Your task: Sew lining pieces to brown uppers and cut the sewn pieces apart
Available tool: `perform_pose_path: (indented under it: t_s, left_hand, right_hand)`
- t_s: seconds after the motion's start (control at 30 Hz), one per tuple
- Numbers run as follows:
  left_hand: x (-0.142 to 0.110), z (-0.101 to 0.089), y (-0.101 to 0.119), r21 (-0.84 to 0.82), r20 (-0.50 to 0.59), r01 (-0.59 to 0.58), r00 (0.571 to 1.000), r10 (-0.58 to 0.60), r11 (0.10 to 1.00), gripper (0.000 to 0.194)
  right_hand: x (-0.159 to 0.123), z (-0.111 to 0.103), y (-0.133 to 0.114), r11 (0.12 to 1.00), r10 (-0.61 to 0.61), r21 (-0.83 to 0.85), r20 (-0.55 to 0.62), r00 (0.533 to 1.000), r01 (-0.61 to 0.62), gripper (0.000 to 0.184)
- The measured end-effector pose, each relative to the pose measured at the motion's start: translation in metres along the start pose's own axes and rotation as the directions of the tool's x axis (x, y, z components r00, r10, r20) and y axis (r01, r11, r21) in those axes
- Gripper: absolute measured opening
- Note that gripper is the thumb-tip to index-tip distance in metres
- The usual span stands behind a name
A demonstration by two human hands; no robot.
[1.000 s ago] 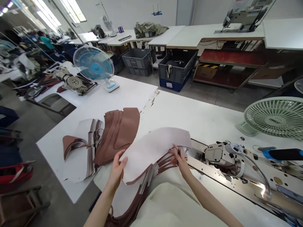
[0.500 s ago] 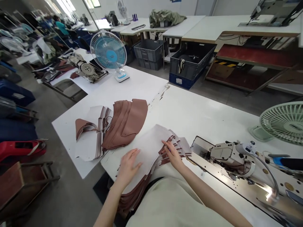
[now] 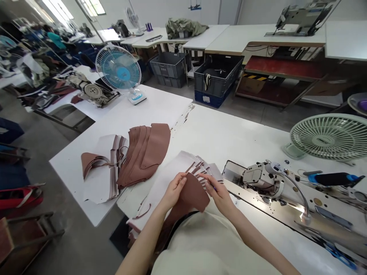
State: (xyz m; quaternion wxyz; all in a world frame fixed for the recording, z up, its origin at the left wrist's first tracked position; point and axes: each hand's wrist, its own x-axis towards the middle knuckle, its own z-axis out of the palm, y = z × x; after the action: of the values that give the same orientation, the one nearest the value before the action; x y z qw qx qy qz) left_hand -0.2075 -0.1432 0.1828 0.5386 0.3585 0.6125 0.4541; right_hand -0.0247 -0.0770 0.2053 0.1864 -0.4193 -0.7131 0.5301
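Note:
My left hand pinches the top edge of a brown leather piece, which hangs with its brown face showing. Close to that piece's right edge, my right hand is closed round a small dark blue tool, mostly hidden by the fingers; its kind is unclear. Beneath both hands a fanned stack of cut pieces lies pale side up at the table's front edge. Farther left are a pile of brown leather pieces and a tied bundle of pale-backed pieces.
A sewing machine with a lit lamp stands to the right, behind it a green fan. A blue fan stands at the back of the white table. Grey crates sit on the floor beyond. Blue-handled scissors lie lower right.
My left hand has gone from lying on the stack to gripping a leather piece, now lifted and turned brown side out. My right hand has moved slightly beside it. The view has shifted right.

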Motion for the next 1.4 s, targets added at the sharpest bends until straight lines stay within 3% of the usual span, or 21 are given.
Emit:
perform_pose_path:
  t_s: [0.1, 0.27, 0.4, 0.5, 0.7, 0.87, 1.07, 1.23, 1.4]
  left_hand:
    - [-0.008, 0.002, 0.009, -0.077, 0.035, 0.077, 0.997, -0.074, 0.994, 0.036]
    - [-0.02, 0.005, 0.014, -0.073, 0.085, 0.135, 0.988, -0.128, 0.988, 0.041]
    - [-0.026, 0.0, 0.018, -0.049, 0.131, 0.104, 0.987, -0.097, 0.993, 0.038]
    - [-0.024, -0.004, 0.021, -0.058, 0.14, 0.066, 0.989, -0.057, 0.996, 0.036]
    - [-0.017, -0.012, 0.018, -0.159, 0.119, 0.143, 0.985, -0.125, 0.977, 0.038]
    - [-0.014, -0.014, 0.012, -0.215, 0.121, 0.21, 0.975, -0.188, 0.954, 0.038]
    - [-0.01, -0.016, 0.015, -0.182, 0.178, 0.141, 0.978, -0.108, 0.973, 0.036]
    - [-0.008, -0.016, 0.017, -0.191, 0.196, 0.145, 0.975, -0.107, 0.971, 0.035]
    - [-0.007, -0.015, 0.015, -0.173, 0.193, 0.141, 0.975, -0.107, 0.975, 0.036]
  right_hand:
    - [-0.008, -0.011, -0.006, 0.985, 0.058, -0.163, 0.004, 0.998, -0.056, 0.035]
    - [-0.008, -0.011, -0.015, 0.941, 0.007, -0.335, 0.119, 0.993, 0.034, 0.038]
    - [0.001, -0.005, -0.016, 0.896, -0.021, -0.435, 0.158, 0.987, 0.088, 0.036]
    - [0.008, 0.001, -0.013, 0.848, -0.131, -0.496, 0.145, 0.981, 0.186, 0.039]
    - [0.016, 0.014, -0.006, 0.794, -0.29, -0.531, 0.097, 0.952, 0.296, 0.042]
    - [0.017, 0.015, -0.004, 0.779, -0.272, -0.56, 0.102, 0.957, 0.281, 0.044]
    - [0.022, 0.015, -0.004, 0.775, -0.222, -0.573, 0.148, 0.964, 0.266, 0.045]
    - [0.022, 0.017, -0.001, 0.723, -0.265, -0.631, 0.122, 0.956, 0.281, 0.049]
    - [0.022, 0.017, -0.001, 0.744, -0.236, -0.614, 0.128, 0.963, 0.263, 0.046]
